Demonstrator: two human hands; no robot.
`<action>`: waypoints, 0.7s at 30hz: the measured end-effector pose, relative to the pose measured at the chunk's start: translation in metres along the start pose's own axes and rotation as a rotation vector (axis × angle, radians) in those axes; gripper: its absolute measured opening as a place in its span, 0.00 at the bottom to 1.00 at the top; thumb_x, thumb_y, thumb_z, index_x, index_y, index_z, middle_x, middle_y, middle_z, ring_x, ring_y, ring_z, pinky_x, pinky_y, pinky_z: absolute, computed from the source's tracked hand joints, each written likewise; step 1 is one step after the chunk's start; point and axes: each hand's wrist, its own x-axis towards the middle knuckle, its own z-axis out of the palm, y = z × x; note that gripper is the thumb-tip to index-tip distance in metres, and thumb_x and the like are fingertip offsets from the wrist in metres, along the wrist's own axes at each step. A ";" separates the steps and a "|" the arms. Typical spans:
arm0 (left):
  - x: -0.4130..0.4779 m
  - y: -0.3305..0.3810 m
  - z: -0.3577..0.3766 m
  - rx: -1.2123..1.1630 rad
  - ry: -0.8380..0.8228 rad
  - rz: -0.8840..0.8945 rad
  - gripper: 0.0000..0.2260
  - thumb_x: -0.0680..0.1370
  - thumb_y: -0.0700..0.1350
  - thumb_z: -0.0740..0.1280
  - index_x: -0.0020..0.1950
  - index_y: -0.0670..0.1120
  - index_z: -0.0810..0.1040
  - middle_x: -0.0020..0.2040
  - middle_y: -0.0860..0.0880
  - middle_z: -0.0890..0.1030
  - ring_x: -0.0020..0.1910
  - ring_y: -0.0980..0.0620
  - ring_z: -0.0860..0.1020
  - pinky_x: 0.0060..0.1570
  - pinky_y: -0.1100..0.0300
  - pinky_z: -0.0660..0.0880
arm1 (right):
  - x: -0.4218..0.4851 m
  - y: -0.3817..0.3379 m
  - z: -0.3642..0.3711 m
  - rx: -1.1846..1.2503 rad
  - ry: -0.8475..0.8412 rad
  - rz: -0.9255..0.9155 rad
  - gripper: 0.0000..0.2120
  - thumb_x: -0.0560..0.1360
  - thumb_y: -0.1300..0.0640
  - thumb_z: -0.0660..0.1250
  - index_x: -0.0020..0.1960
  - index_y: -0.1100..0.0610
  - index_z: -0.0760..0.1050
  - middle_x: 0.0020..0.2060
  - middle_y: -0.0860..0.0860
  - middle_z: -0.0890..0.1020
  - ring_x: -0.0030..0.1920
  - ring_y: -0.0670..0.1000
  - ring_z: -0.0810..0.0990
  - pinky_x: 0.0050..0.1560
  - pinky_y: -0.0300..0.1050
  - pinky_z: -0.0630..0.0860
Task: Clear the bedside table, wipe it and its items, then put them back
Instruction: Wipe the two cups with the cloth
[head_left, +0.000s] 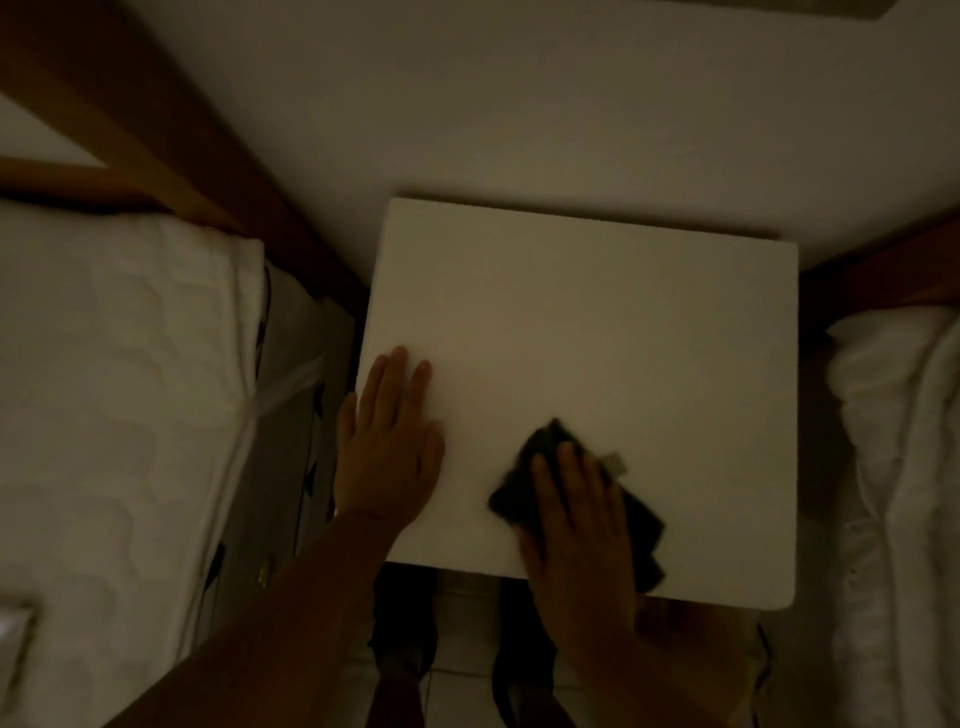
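The white square bedside table (597, 322) stands against the wall with a bare top. My left hand (387, 447) lies flat on its near left part, fingers spread, thumb over the left edge. My right hand (576, 530) presses a dark cloth (641, 525) flat onto the near right part of the top, close to the front edge. A small pale tag sticks out of the cloth by my fingertips. The room is dim.
A bed with a white quilted cover (119, 405) lies to the left, with a wooden headboard (156, 156) behind it. A second white bed (904, 467) lies to the right. My feet (405, 639) stand on the floor below the table's front edge.
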 end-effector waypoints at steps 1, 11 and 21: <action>0.003 0.003 -0.002 -0.059 0.025 0.004 0.26 0.81 0.51 0.52 0.79 0.46 0.56 0.80 0.46 0.54 0.79 0.47 0.51 0.72 0.39 0.57 | 0.001 -0.014 0.003 0.032 -0.017 -0.068 0.30 0.77 0.45 0.60 0.77 0.53 0.61 0.78 0.54 0.60 0.78 0.57 0.56 0.74 0.60 0.59; -0.119 -0.051 -0.070 -1.155 0.116 -0.718 0.15 0.82 0.53 0.58 0.64 0.49 0.77 0.58 0.48 0.82 0.60 0.49 0.79 0.64 0.48 0.73 | -0.007 -0.178 -0.006 1.006 -0.761 -0.019 0.13 0.82 0.54 0.60 0.65 0.44 0.70 0.61 0.42 0.77 0.60 0.43 0.77 0.62 0.33 0.71; -0.358 -0.144 -0.046 -0.786 -0.175 -1.042 0.17 0.76 0.59 0.65 0.33 0.49 0.74 0.30 0.53 0.75 0.28 0.60 0.73 0.30 0.68 0.69 | -0.136 -0.277 0.029 0.854 -1.521 0.553 0.23 0.65 0.57 0.78 0.58 0.59 0.82 0.56 0.60 0.84 0.60 0.61 0.80 0.66 0.57 0.74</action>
